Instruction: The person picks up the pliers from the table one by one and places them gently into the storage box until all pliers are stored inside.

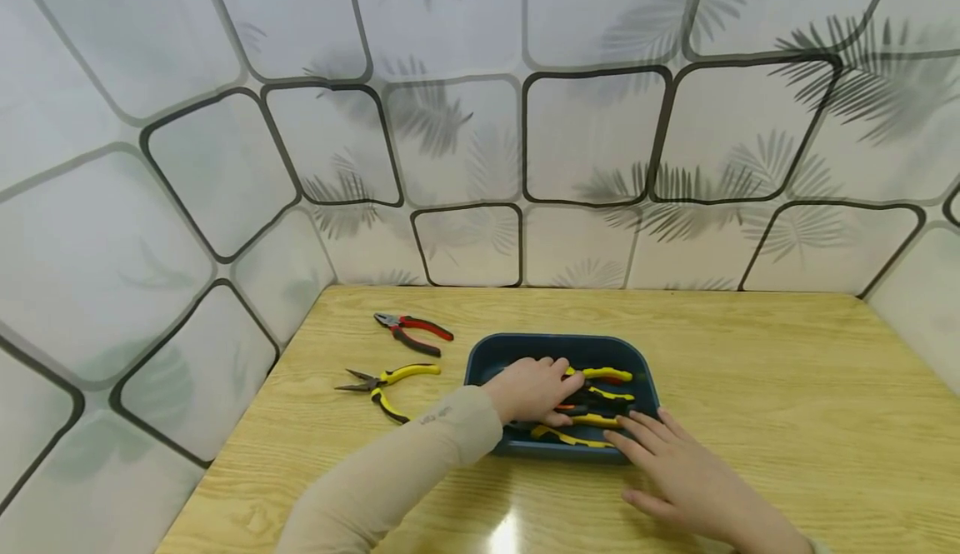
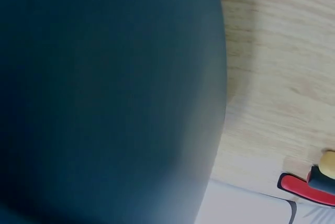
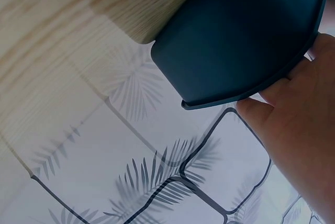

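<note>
A dark blue plastic bin (image 1: 555,341) holds several pliers; their yellow-and-black handles (image 1: 596,421) point right. My left hand (image 1: 531,389) reaches down into the bin, fingers over the pliers. The hand itself covers its fingertips, so whether it grips one is unclear. In the left wrist view the bin's wall (image 2: 104,98) fills most of the picture. My right hand (image 1: 678,471) lies at the bin's front right corner, fingers extended across the rim. In the right wrist view this hand (image 3: 298,109) touches the rim of the bin (image 3: 235,41).
Left of the bin, red-and-black combination pliers (image 1: 416,322) lie on the wooden table (image 1: 787,371). Nearer, long-nose pliers with yellow-and-black handles (image 1: 408,369) lie spread, partly behind the left sleeve (image 1: 420,446). A patterned wall covering (image 1: 465,246) borders the table's back and sides.
</note>
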